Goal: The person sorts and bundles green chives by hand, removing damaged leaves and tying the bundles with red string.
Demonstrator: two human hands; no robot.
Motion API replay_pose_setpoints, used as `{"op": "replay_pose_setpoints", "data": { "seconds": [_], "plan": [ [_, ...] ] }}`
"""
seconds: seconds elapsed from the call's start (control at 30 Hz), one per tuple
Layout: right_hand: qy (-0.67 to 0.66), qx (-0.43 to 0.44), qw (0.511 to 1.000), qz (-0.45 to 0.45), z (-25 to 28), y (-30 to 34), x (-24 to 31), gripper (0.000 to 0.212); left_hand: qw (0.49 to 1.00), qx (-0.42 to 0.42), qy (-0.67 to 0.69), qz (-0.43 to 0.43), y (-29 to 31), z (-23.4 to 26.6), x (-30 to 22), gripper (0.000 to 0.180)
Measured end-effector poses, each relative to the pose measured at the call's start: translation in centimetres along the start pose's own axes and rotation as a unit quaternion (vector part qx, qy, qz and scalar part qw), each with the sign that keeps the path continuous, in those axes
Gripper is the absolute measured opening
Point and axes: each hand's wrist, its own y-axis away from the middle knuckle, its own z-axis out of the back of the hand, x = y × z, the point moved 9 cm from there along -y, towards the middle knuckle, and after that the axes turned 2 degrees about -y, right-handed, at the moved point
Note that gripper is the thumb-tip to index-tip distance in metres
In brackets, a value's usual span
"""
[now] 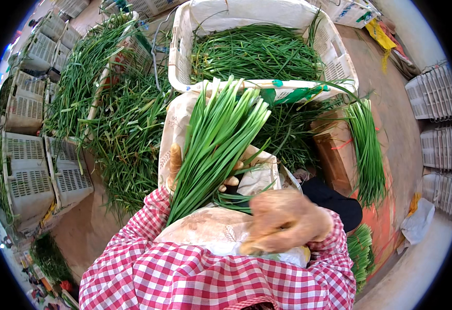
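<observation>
My left hand point(175, 164), in a tan, soiled glove, is wrapped round a thick bunch of garlic chives point(221, 134). Their pale cut ends point up and away from me, while the green leaves trail down over my lap. Fingertips of that hand show on the right side of the bunch. My right hand point(288, 219), also gloved, is over the right side of my lap, smeared by motion, so its fingers cannot be made out. Beneath both hands lies a stained, light-coloured apron point(205, 227), with a few loose leaves point(234, 200) on it.
Straight ahead stands a white plastic crate point(177, 62) of loose chives. Heaped greens point(127, 139) cover the left, near stacked crates point(27, 175). To the right, a tied chive bundle point(365, 155) leans by a brown box point(334, 160); more crates point(433, 93) line the wall.
</observation>
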Motion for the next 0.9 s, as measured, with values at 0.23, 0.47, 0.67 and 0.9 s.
{"op": "replay_pose_setpoints", "data": {
  "seconds": [0.23, 0.47, 0.67, 0.9],
  "plan": [
    [0.521, -0.24, 0.699, -0.427, 11.5, 10.0, -9.3, 0.04, 0.992, -0.078, -0.096, -0.037, 0.8, 1.3, -1.5, 0.085],
    [-0.175, -0.342, 0.872, -0.303, 7.3, 4.1, -14.3, 0.055, 0.98, -0.12, -0.157, -0.035, 0.8, 3.1, -2.7, 0.051],
    [-0.122, -0.391, 0.875, -0.258, 7.7, 2.0, -13.5, 0.052, 0.973, -0.17, -0.146, -0.05, 1.0, 5.6, -2.3, 0.047],
    [-0.29, -0.352, 0.88, -0.13, 5.3, 0.7, -9.9, 0.068, 0.998, -0.045, 0.044, 0.001, 0.2, 8.5, -0.1, 0.068]
  ]
}}
